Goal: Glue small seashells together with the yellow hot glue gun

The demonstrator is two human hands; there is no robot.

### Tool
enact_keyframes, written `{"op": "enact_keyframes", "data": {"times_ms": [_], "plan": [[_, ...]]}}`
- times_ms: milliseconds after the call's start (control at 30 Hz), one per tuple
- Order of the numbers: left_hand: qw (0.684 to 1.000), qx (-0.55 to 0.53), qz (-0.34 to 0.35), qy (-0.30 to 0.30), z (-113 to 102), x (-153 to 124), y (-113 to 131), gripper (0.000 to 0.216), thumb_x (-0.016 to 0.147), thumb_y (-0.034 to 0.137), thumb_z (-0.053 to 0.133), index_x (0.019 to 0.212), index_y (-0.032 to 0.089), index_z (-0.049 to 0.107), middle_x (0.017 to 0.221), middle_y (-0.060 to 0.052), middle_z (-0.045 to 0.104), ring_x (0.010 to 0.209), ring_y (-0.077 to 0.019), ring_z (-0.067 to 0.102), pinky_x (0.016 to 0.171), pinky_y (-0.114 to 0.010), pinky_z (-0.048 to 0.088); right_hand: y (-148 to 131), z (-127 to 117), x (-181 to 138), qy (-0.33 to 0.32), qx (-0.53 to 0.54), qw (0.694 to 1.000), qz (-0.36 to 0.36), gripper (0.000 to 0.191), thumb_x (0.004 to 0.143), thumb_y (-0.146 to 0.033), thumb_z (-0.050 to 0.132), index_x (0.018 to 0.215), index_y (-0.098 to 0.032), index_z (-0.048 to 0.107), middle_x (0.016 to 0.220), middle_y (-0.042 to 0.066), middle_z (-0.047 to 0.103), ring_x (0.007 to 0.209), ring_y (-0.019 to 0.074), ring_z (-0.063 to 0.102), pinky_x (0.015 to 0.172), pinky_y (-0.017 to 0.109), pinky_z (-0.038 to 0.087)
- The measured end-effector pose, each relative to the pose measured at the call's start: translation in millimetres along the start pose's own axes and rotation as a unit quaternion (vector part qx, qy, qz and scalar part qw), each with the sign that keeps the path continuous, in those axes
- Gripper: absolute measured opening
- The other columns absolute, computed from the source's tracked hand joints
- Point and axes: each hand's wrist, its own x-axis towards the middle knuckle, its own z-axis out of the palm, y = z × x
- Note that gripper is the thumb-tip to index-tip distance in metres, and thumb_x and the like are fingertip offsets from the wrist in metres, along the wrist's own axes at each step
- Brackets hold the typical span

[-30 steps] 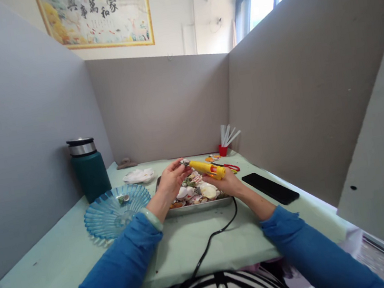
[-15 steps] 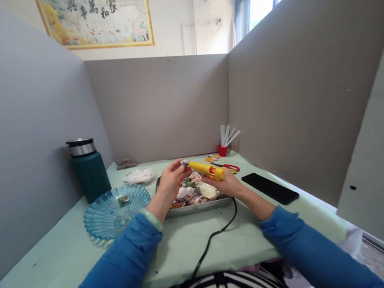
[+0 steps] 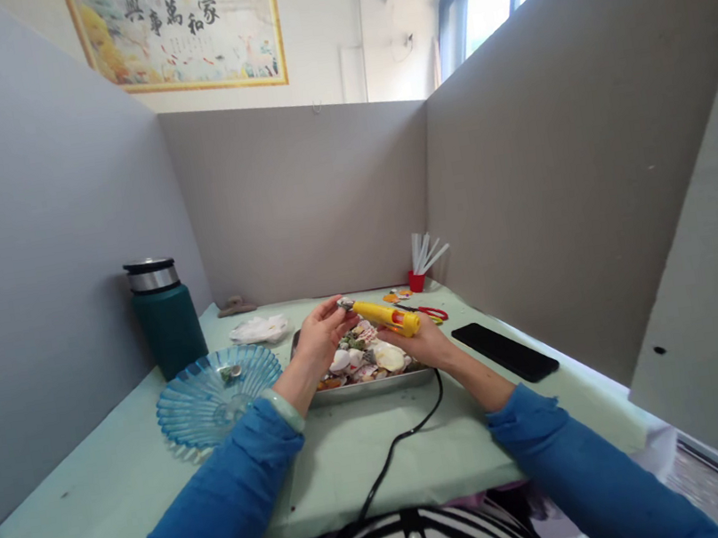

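My right hand (image 3: 425, 344) is closed around a yellow hot glue gun (image 3: 386, 315), whose nozzle points left. Between the fingertips of my left hand (image 3: 322, 337) is a small whitish-grey piece, perhaps a shell (image 3: 345, 305), right at the nozzle; the contact point is too small to make out. Both hands are above a metal tray (image 3: 377, 387) heaped with seashells (image 3: 363, 360). A black cord (image 3: 395, 443) runs from below my right hand to the table's front edge.
On the left, a blue glass plate (image 3: 184, 412) holds a small green-and-white piece (image 3: 230, 374); behind it stands a teal bottle (image 3: 169, 324). White tissue (image 3: 260, 330) lies farther back. At right are a black phone (image 3: 504, 351), red-handled scissors (image 3: 431, 312) and glue sticks (image 3: 424, 255) in a red cup (image 3: 417, 281).
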Motion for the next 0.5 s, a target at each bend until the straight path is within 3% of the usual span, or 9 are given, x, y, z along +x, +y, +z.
{"op": "enact_keyframes", "data": {"times_ms": [300, 500], "plan": [[1.0, -0.006, 0.004, 0.011, -1.3, 1.2, 1.5, 0.03, 0.068, 0.008, 0.071, 0.096, 0.013, 0.061, 0.09, -0.007, 0.067, 0.076, -0.0152, 0.066, 0.085, -0.035, 0.051, 0.7, -1.1, 0.6, 0.006, -0.004, 1.0, 0.001, 0.044, 0.075, -0.049, 0.063, 0.103, -0.015, 0.067, 0.083, 0.005, 0.067, 0.07, 0.0186, 0.06, 0.066, 0.031, 0.05], [1.0, -0.001, 0.003, 0.009, -0.8, 0.2, 0.6, 0.029, 0.069, 0.007, 0.069, 0.096, 0.012, 0.061, 0.09, -0.007, 0.067, 0.075, -0.0157, 0.067, 0.085, -0.035, 0.051, 1.3, 0.5, 0.4, 0.005, -0.006, 1.0, -0.001, 0.04, 0.075, -0.048, 0.064, 0.097, -0.014, 0.069, 0.082, 0.005, 0.067, 0.071, 0.0188, 0.061, 0.065, 0.03, 0.05]]}}
